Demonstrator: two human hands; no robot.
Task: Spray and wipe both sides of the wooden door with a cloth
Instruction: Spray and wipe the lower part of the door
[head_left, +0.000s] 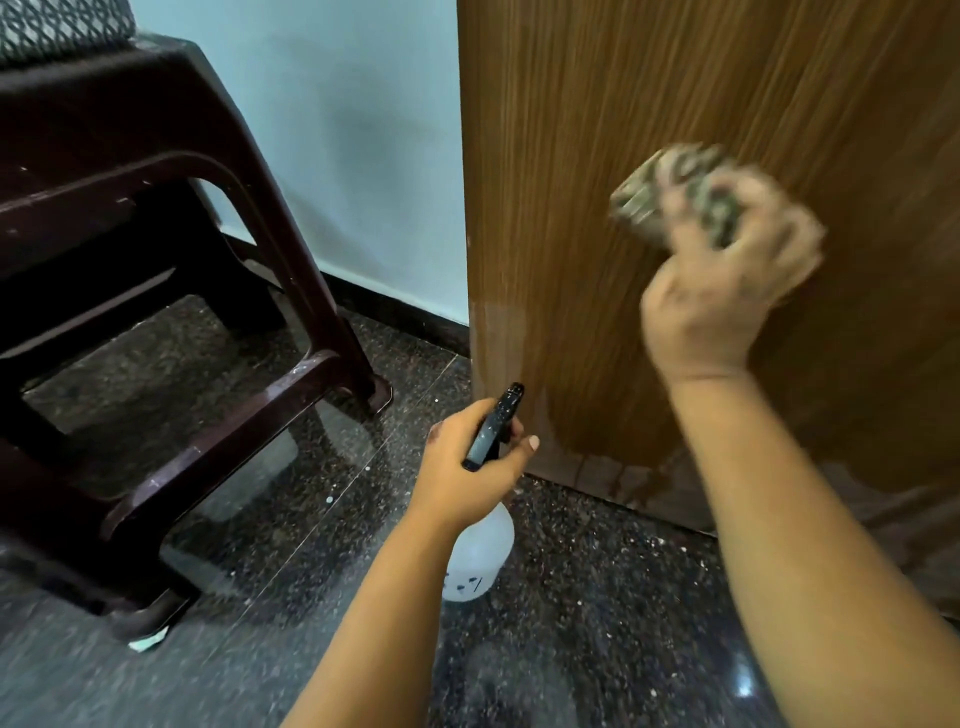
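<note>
L hand (470, 462) grips spray bottle (480, 556); R hand (722, 291) presses cloth (675, 192) on door (597, 156).

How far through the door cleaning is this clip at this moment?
Done: this face of the wooden door has been sprayed, with a wet patch and drips near its bottom edge. In hand: the right hand presses a cloth on the door, blurred; the left hand holds the spray bottle. Left: the drips and the unseen other side.
</note>
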